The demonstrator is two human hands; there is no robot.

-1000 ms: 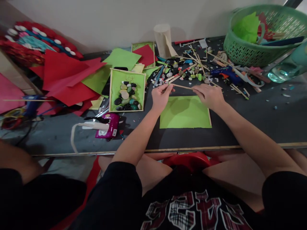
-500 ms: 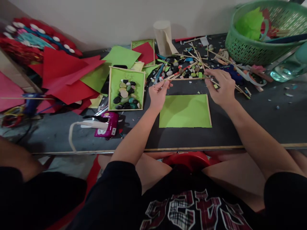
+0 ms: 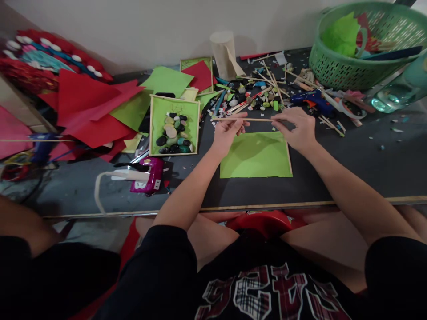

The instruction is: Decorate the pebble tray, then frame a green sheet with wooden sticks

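Note:
A thin wooden stick [image 3: 258, 119] is held level between both hands, above the far edge of a green card [image 3: 255, 155]. My left hand [image 3: 229, 132] grips it between thumb and fingers, and its left end sticks out past them. The thumb and fingertips of my right hand [image 3: 298, 126] pinch the other end. Along the right edge of the card runs another stick [image 3: 288, 153]. To the left lies a green panel with stick edges [image 3: 156, 133], with several dark and pale pebbles [image 3: 175, 135] on it.
Red paper sheets [image 3: 88, 100] spread at the left. A purple glue-gun-like device [image 3: 153, 175] lies near the front edge. Behind my hands are scattered sticks and pebbles [image 3: 263, 93], a paper roll [image 3: 223, 53], a blue glue gun [image 3: 312, 101] and a green basket [image 3: 347, 66]. Another person's arm [image 3: 23, 222] is at left.
Both hands have come slightly nearer with the stick and closer together. My left hand now holds it further in from its left end.

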